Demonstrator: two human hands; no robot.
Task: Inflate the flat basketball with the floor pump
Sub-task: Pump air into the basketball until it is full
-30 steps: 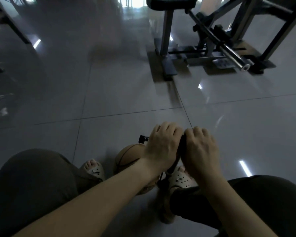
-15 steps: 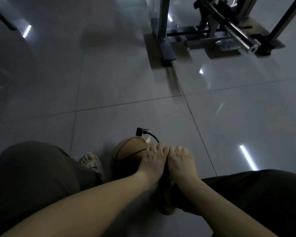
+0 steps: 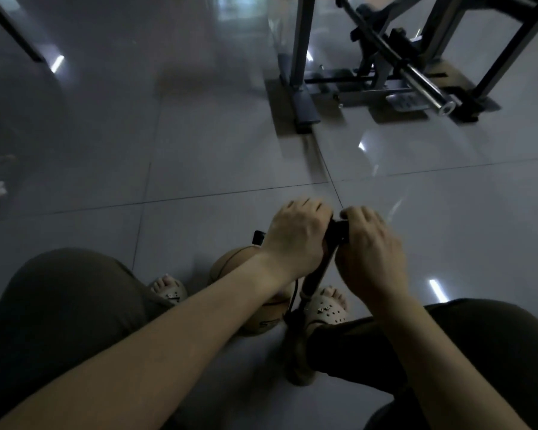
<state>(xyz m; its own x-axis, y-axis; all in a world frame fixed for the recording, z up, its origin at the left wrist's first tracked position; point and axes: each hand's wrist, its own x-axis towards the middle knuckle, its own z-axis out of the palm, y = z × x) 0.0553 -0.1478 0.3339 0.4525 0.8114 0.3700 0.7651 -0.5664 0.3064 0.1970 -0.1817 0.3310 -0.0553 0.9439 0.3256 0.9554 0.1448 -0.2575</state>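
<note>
Both my hands have come up since half a second ago, drawing the black T-shaped plastic pump handle (image 3: 338, 231) high above the ball, so the thin dark pump shaft (image 3: 319, 273) now shows beneath it. My left hand (image 3: 295, 235) curls round the handle's nine o'clock end and my right hand (image 3: 370, 252) round its three o'clock end, fingers folded over the top, knuckles nearly meeting. The shaft slants down toward six o'clock to the pump base (image 3: 292, 318), which stands just beside my right beige perforated rubber sandal (image 3: 330, 308); whether the foot presses on it I cannot tell.

The brown basketball (image 3: 230, 268) lies on the glossy grey floor tiles (image 3: 230, 150) at nine o'clock of the base, between my feet, partly hidden under my left forearm. A thin black hose (image 3: 294, 293) rises from the base, and a small black hose connector (image 3: 258, 237) shows at the ball's twelve o'clock edge, just beside my left wrist. My left beige sandal (image 3: 170, 290) sits at nine o'clock of the ball. Dark olive trousers (image 3: 59, 305) cover both knees. At one o'clock, well apart, stands a grey steel gym machine (image 3: 302, 72) with a polished steel bar (image 3: 429, 91).
</note>
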